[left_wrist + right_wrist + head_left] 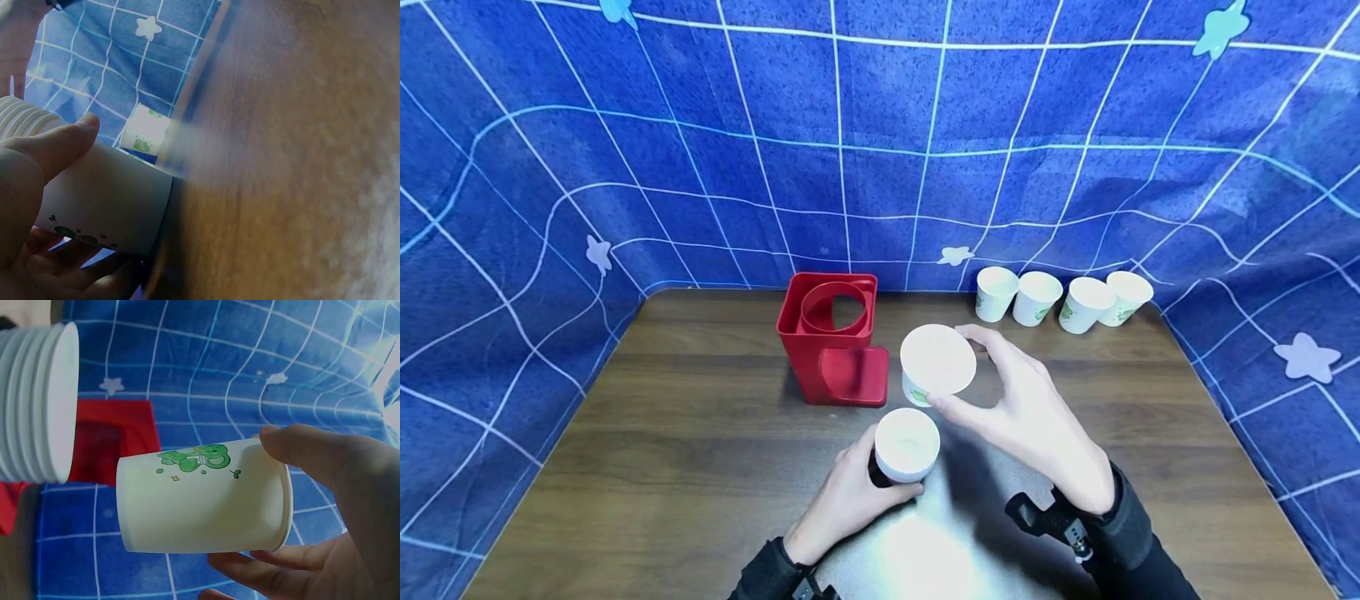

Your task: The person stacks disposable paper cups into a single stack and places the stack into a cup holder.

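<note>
My left hand grips a stack of white paper cups standing on the wooden table; in the left wrist view my thumb lies along the stack. My right hand holds a single white paper cup with a green print, lifted above the table just right of the red cup holder. In the right wrist view my fingers curl round that cup, and the rims of the stack show at the left.
Several white paper cups stand in a row at the table's far right edge. A blue cloth with a white grid hangs behind and on both sides of the table.
</note>
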### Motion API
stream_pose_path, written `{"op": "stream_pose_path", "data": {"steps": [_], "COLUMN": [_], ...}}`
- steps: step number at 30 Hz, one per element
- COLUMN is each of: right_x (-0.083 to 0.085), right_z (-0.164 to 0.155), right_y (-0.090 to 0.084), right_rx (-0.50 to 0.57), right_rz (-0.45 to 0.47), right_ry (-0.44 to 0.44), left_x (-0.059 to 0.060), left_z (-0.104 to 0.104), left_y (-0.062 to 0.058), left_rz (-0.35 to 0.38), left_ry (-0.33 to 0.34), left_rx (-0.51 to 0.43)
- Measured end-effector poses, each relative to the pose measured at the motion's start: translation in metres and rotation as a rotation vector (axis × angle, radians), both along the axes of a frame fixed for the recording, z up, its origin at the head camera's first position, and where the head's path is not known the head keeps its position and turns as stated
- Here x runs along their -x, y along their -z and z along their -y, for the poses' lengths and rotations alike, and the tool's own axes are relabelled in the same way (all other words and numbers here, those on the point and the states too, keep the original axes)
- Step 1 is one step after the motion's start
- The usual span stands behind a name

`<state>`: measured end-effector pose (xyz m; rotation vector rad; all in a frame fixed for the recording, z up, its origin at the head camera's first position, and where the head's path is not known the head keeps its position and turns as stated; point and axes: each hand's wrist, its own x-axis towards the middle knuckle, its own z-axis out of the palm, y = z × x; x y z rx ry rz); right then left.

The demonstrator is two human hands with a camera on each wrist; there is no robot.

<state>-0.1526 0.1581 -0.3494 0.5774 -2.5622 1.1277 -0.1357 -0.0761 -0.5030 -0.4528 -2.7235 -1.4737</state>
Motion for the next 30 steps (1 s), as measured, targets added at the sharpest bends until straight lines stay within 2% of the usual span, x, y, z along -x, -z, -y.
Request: {"op": "stream_pose_path", "data": {"steps": [6, 13, 19, 30], "right_x": [-0.010, -0.013, -0.012, -0.003], "right_z": [0.006, 0.010, 0.010, 0.011], "right_y": [-0.002, -0.001, 0.003, 0.016], "right_rx": [-0.059, -0.119, -0.161, -0.311], "right_rz": [0.003, 0.014, 0.084, 0.201], "right_ry": [-0.052, -0.148, -0.252, -0.326], "left_x": [-0.001, -0.001, -0.001, -0.001], "left_z": [0.000, 0.001, 0.002, 0.001], "left_y": [-0.001, -0.002, -0.001, -0.002], "left_rz": [-0.004, 0.023, -0.010, -0.008], "left_ry": [-0.011, 0.000, 0.028, 0.017], "left_rx": [0.021, -0.003, -0.028, 0.004]}}
